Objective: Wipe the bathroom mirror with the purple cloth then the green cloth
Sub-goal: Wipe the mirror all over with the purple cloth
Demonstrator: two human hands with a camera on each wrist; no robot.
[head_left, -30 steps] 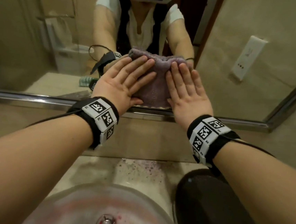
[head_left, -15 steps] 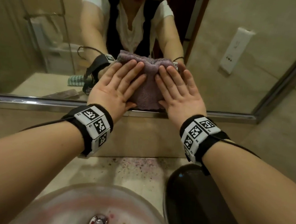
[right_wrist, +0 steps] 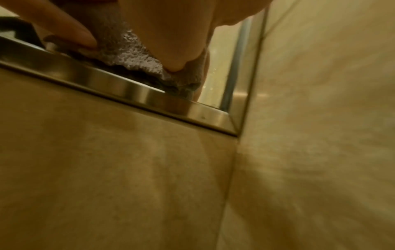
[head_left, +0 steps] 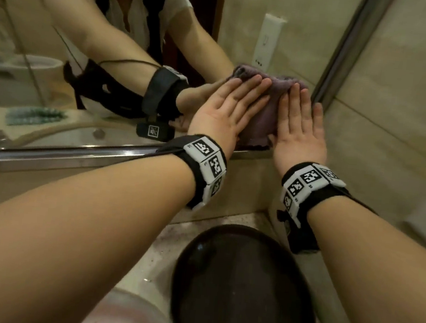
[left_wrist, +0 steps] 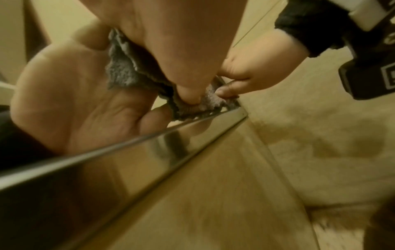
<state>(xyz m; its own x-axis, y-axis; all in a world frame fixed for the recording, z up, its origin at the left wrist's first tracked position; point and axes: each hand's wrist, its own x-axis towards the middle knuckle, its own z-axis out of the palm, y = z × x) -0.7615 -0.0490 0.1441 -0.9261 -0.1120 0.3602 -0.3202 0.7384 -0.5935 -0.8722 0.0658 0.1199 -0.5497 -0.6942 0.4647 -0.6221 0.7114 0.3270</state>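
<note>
Both palms pinning the purple cloth [head_left: 262, 114] to the mirror's [head_left: 244, 39] lower right corner.

Left hand [head_left: 227, 110] and right hand [head_left: 299, 130] lie flat, fingers straight and released — spreading pressure, likely — with the cloth's hem touching the metal frame [right_wrist: 132, 91]; a green cloth shows only as a reflection.

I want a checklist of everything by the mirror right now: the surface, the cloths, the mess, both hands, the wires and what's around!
Surface: mirror, glass under the cloth, near its lower right corner.
Job's things: purple cloth flat on the glass; green cloth seen only as a reflection.
Clutter: dark round object on the counter; sink.
Grippers: left hand and right hand press the cloth with straight fingers.
Cables: black wire from the left wristband.
Surroundings: metal frame, beige tiles.
</note>
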